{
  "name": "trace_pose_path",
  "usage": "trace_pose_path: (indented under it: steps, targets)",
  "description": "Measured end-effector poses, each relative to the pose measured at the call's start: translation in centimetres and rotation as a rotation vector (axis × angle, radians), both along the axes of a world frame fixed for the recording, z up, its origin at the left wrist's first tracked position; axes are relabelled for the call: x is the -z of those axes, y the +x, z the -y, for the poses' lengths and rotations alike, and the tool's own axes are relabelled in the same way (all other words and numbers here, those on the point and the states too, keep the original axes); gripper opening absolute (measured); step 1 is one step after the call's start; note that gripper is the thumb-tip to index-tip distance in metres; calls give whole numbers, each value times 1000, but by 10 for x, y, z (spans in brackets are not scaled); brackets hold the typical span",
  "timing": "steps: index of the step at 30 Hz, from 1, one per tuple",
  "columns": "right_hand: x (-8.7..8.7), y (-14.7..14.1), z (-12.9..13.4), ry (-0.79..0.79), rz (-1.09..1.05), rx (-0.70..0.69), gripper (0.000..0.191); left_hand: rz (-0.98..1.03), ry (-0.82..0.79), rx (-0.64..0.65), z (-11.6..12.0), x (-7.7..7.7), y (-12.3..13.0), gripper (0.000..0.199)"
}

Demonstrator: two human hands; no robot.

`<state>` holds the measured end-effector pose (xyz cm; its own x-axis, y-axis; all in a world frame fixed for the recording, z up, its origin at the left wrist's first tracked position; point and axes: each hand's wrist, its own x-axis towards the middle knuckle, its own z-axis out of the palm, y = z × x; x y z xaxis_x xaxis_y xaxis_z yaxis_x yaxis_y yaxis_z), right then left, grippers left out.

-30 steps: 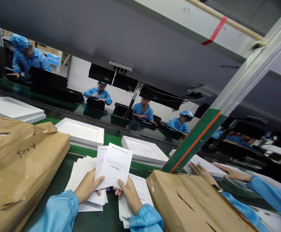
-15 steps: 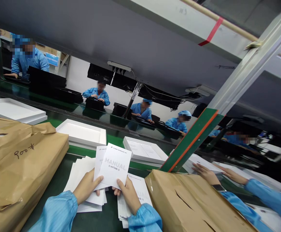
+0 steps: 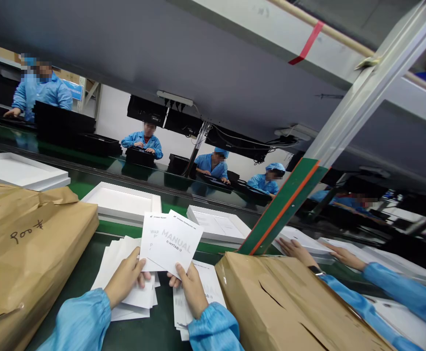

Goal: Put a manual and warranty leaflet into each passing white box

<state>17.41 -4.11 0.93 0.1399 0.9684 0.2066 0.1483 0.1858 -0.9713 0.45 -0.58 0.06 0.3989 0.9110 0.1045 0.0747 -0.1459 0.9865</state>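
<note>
My right hand (image 3: 191, 288) pinches a white manual (image 3: 179, 246) by its lower edge, thumb in front. A second white leaflet (image 3: 150, 247), its grey title partly covered, sits overlapped behind the manual. My left hand (image 3: 127, 277) is closed at that leaflet's lower left corner, thumb at the edge. Beneath my left hand lies an uneven stack of white leaflets (image 3: 105, 270). Under and beside my right hand is a stack of manuals (image 3: 211, 280), partly hidden by the hand and sleeve.
Brown paper packages flank the stacks, one left (image 3: 51, 243) and one right (image 3: 271, 297). White box trays (image 3: 121, 219) line the green belt behind. A slanted post (image 3: 289, 204) rises at right. A co-worker's hands (image 3: 296, 251) touch white boxes at right; several people sit opposite.
My left thumb has moved off the manual's face to the leaflet's edge. The manual is tilted more to the right, so more of the leaflet behind it shows.
</note>
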Motion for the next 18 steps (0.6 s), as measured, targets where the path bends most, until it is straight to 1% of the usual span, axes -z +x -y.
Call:
trace_pose_path:
  steps: [3,5,6,9,11,13,15,18]
  targets:
    - [2,2,-1,17,-45,25,36,-10,48,-160,-7,-2,-4,22]
    - [2,3,-1,18,-77,64,35,63,44,-251,-18,-7,-10,17]
    - [3,3,-2,14,-87,78,35,125,8,-281,-25,-11,-14,14]
    - [2,3,-2,-12,-103,82,34,319,-174,-300,-51,-29,-26,8]
    - [0,3,-2,-32,-114,73,35,378,-245,-313,-70,-41,-32,9]
    - [-1,3,-2,-46,-106,68,34,390,-278,-349,-89,-48,-38,10]
    - [-2,3,-2,-58,-91,60,34,401,-329,-385,-107,-49,-42,11]
    - [0,2,-3,-65,-90,53,36,411,-412,-407,-130,-43,-49,13]
